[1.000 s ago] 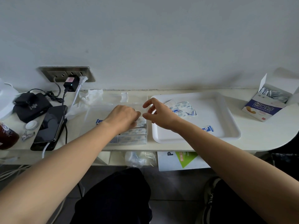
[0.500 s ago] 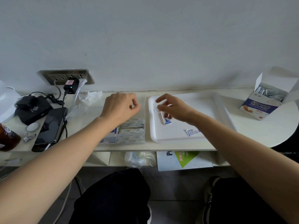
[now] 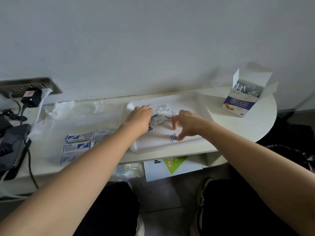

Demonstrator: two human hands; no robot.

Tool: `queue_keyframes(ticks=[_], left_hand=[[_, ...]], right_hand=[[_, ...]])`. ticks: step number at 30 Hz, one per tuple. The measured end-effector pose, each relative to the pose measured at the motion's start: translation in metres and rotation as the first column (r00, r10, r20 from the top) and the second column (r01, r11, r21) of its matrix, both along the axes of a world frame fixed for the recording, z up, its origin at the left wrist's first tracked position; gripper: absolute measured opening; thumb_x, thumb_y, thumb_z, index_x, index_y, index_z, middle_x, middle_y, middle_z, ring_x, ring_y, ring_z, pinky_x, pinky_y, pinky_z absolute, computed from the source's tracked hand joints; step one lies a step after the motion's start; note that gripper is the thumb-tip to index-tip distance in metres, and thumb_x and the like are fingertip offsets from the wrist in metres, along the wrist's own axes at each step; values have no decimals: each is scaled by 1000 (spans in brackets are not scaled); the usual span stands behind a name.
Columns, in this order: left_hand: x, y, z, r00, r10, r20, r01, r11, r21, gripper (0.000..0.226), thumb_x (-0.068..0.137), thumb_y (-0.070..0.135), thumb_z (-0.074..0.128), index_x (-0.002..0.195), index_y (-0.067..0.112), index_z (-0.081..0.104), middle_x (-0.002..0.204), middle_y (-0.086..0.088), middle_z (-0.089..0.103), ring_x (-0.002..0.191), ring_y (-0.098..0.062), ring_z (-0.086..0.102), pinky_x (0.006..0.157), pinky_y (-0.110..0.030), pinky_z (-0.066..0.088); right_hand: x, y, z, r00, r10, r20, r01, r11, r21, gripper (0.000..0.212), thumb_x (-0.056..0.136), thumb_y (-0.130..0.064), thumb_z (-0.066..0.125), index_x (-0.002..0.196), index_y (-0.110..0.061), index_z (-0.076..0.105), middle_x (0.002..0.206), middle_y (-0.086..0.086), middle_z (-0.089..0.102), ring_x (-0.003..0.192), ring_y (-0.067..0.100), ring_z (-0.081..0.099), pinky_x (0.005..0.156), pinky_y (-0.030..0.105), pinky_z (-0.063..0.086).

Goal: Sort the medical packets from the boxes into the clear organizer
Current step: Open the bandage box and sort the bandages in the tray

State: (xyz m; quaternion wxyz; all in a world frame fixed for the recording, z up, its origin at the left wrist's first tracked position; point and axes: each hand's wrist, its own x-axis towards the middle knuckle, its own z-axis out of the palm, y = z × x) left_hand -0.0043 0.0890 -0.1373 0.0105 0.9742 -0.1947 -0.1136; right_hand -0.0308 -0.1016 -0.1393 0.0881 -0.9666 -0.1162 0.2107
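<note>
left hand (image 3: pixel 139 118): packet pile (image 3: pixel 162 114) touched, grip cannot be told | right hand (image 3: pixel 186 124): half open, small packet (image 3: pixel 173 137) touched under thumb

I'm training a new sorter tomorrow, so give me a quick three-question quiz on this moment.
1. True or false: the open box stands off the white tray, to its right.
2. Fill in: the ___ hand's fingers reach the lone packet near the tray's front edge.
3. The left hand is at: A the open box B the lone packet C the pile of packets.
Key: 1 true; 2 right hand; 3 C.
</note>
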Motion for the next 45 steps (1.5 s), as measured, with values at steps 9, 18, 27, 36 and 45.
queue_keyframes(ticks=[9, 18, 27, 36, 45], left_hand=[[14, 3, -15, 998, 20, 64, -25, 997, 79, 47, 84, 7, 60, 128, 13, 46, 127, -10, 46, 116, -31, 42, 94, -39, 44], [9, 7, -5, 997, 54, 52, -54, 998, 9, 17, 85, 18, 66, 100, 25, 66, 114, -7, 47, 116, -28, 38, 91, -32, 42], [1, 1, 16, 986, 61, -153, -106, 946, -307, 8, 79, 17, 72, 83, 23, 69, 85, 6, 63, 89, -17, 61, 71, -23, 43], [8, -2, -5, 984, 180, 1, -166, 911, -379, 18, 82, 22, 67, 100, 23, 66, 104, -3, 60, 94, -20, 58, 78, -28, 46], [24, -21, -23, 993, 95, 71, -76, 968, -238, 51, 87, 26, 63, 135, 17, 49, 134, -8, 49, 122, -29, 41, 98, -34, 38]], right_hand=[[-2, -5, -1, 1000, 4, -19, -3, 998, 63, 43, 72, -26, 80, 109, -18, 59, 102, -1, 52, 97, 20, 51, 74, 25, 34], [-4, -11, -2, 994, -106, -26, 109, 959, 260, 25, 78, -33, 76, 88, -11, 70, 69, -7, 54, 71, 15, 51, 61, 23, 38], [1, 15, 2, 991, -131, 30, 100, 863, 496, 13, 73, -29, 79, 80, -23, 70, 91, 1, 67, 82, 18, 60, 76, 31, 50], [5, -16, 2, 977, -199, 70, 159, 911, 380, 16, 80, -34, 73, 85, -21, 65, 68, -6, 64, 63, 15, 57, 61, 26, 46], [5, -31, -4, 983, -118, 140, 107, 991, 82, 41, 83, -34, 69, 120, -22, 58, 117, 7, 50, 113, 25, 46, 92, 35, 44]])
